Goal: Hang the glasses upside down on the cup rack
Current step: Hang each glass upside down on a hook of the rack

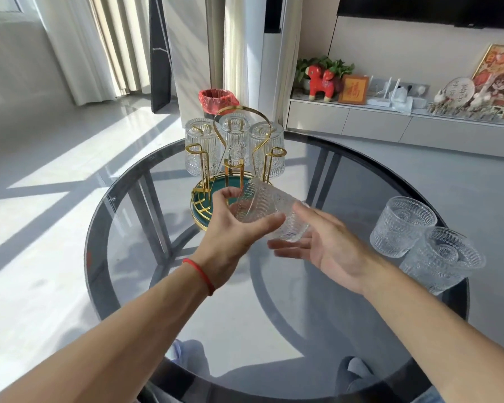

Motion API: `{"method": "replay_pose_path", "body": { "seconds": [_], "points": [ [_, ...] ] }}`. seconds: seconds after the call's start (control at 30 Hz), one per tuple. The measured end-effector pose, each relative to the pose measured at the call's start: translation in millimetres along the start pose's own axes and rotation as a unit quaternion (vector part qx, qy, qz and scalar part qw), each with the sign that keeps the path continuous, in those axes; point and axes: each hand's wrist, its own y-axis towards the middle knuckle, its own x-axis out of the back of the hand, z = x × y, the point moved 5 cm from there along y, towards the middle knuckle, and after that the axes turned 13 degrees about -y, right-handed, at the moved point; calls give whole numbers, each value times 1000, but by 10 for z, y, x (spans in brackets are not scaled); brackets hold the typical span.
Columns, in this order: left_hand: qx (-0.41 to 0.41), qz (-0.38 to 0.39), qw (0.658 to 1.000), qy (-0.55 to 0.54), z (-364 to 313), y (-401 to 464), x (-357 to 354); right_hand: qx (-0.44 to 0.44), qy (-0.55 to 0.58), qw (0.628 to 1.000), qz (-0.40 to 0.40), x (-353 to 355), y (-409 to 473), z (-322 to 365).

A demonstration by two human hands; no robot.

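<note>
Holding one ribbed drinking glass [266, 212] above the round smoked-glass table [317, 309], we are gripping it with our left hand [230, 228], thumb along the near wall and fingers curled over the far side of the rim. Our right hand [329, 242] is lying just beside the base end with fingers spread and palm up; we are not closing it on anything, and whether a fingertip is touching the base we cannot tell.

The glass is lying tilted, almost on its side. Its long axis is running from the mouth at the far left to the base at the near right. The mouth is therefore pointing toward the gold wire cup rack [236, 158], which is standing directly beyond our left hand on its green tray [201, 199].

Three glasses are already hanging inverted on the far pegs: left [200, 146], middle [234, 138] and right [269, 149]. The near pegs are showing bare, the nearest being the right-hand loop [274, 158] and the left-hand loop [197, 152].

We are judging that the coming move depends on rotating the mouth downward and lowering it over a bare peg, and that the left hand, being nearer the rack, is placed to do it. Two upright glasses [402, 225] [442, 260] are waiting at the near right of the table, well apart from the rack.
</note>
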Motion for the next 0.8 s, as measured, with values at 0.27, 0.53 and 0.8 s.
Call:
{"method": "replay_pose_path", "body": {
  "seconds": [0.27, 0.53, 0.8],
  "points": [
    [-143, 85, 812, 559, -143, 11, 228, 189, -134, 959, -161, 206, -179, 434],
    [-110, 97, 737, 660, -33, 24, 238, 367, -299, 851, -225, -390, -80, 1411],
    [-113, 76, 731, 668, -37, 17, 242, 299, -485, 793, -216, -944, 596, 1664]
  ]
}}
